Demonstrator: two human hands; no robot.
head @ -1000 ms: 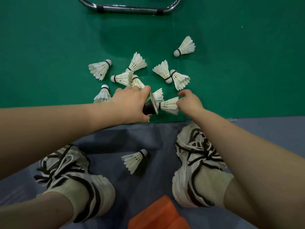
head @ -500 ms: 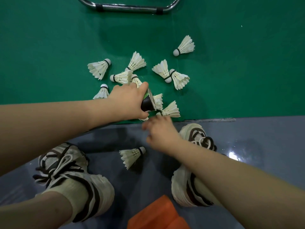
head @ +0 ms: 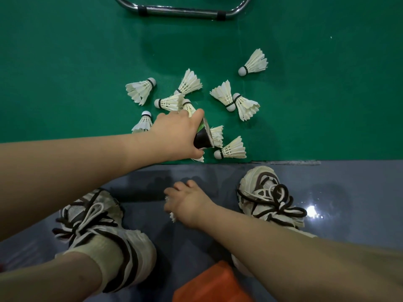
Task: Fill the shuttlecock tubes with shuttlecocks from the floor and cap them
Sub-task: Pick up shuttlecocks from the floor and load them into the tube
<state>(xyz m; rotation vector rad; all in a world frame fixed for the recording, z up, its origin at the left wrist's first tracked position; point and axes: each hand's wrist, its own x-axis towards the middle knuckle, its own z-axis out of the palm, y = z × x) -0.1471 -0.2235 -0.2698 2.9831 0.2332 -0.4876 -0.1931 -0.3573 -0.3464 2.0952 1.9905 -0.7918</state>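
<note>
Green mat edge (head: 349, 158), left hand (head: 174, 136) gripping tube (head: 202, 140), right hand (head: 189, 203) gripping shuttlecock (head: 173, 217)

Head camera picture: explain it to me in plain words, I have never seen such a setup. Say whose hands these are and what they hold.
There is no machine: a person wears a camera on the head, looking down toward their own shoes. The left hand grips a shuttlecock tube, its dark end among the loose shuttlecocks on the green mat. The right hand covers one more shuttlecock on the grey floor; whether it grips it cannot be told.
</note>
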